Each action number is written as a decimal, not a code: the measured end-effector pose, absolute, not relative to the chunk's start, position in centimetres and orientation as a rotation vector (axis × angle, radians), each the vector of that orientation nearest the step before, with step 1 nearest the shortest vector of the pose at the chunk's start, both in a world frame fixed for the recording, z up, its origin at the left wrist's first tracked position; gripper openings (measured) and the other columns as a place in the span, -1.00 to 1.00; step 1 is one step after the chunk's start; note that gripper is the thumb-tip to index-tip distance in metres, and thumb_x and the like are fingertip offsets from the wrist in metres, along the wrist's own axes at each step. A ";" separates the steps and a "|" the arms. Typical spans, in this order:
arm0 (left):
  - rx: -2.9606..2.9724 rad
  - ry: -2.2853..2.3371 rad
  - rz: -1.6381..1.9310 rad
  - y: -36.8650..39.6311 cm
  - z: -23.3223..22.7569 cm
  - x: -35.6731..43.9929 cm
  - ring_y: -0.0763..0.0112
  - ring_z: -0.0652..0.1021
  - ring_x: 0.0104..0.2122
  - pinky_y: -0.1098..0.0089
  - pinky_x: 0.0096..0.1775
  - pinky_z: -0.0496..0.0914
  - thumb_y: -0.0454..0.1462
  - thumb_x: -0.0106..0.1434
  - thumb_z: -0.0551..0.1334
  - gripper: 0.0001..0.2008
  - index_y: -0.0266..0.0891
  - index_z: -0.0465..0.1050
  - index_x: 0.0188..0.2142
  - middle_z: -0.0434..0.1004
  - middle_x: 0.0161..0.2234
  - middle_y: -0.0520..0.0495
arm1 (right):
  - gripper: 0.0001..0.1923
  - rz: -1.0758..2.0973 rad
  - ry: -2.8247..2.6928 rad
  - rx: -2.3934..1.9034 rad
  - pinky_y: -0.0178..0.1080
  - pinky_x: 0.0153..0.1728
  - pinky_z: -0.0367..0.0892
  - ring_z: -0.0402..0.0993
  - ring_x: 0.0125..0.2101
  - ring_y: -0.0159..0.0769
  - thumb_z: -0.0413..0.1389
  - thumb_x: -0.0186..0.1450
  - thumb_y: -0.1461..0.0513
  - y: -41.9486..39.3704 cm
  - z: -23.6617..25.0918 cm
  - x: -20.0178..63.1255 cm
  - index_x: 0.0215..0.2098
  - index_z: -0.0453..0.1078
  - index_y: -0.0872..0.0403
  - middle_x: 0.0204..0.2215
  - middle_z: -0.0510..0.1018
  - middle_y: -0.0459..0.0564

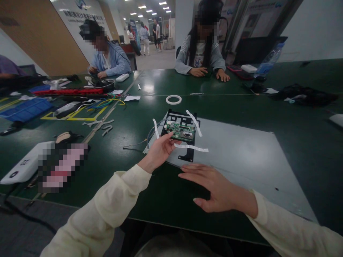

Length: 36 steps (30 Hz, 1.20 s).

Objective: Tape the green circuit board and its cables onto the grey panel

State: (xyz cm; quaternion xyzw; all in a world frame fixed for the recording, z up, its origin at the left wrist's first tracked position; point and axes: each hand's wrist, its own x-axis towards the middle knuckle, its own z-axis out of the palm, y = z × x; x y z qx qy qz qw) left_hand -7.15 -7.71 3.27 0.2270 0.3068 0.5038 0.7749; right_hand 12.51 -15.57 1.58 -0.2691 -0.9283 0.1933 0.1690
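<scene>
My left hand [160,149] pinches the near left edge of a green circuit board [178,130], thumb on top. Beneath the board is a black bracket [189,154] with cutouts, over the left end of a large grey metal panel [235,150]. Strips of white tape [193,123] lie on or stick to the bracket and panel, one of them close to my left fingertips. Grey cables [150,134] run out to the board's left. My right hand [214,184] hovers by the panel's near edge, fingers stretched and apart, holding nothing.
A roll of white tape [173,100] lies beyond the panel. On the left are a blue tray [25,110], tangled wires, a white power bank [26,162] and grey tape scraps [103,125]. Two people sit across the green table [150,84]. A plastic bottle [269,60] stands far right.
</scene>
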 end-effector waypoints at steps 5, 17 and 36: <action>0.491 0.645 1.059 -8.0 3.0 -6.7 0.48 0.54 -0.44 0.54 -0.43 0.42 -0.43 0.21 0.13 -0.89 -0.37 0.42 -0.29 0.54 -0.40 -0.06 | -0.39 0.659 -2.648 -0.534 -0.11 0.09 0.18 0.26 0.09 -0.20 0.04 0.17 0.09 -16.4 1.7 11.4 0.14 0.26 0.20 0.09 0.32 0.17; 0.466 0.631 1.004 -9.3 1.3 -5.1 0.46 0.55 -0.26 0.46 -0.16 0.42 -0.45 0.21 0.18 -0.83 -0.36 0.46 -0.20 0.55 -0.22 -0.10 | -0.49 0.678 -2.596 -0.483 -0.17 0.07 0.22 0.34 0.01 -0.23 0.00 0.21 0.13 -16.7 1.4 9.3 0.03 0.36 0.27 -0.01 0.42 0.15; 0.339 0.696 0.926 -10.6 2.1 -2.7 0.52 0.54 -0.35 0.51 -0.15 0.38 -0.50 0.19 0.15 -0.84 -0.36 0.46 -0.27 0.53 -0.38 -0.06 | -0.56 0.735 -2.503 -0.493 -0.22 0.01 0.28 0.39 -0.04 -0.25 0.02 0.21 0.22 -16.8 1.4 9.3 0.01 0.38 0.26 -0.05 0.46 0.12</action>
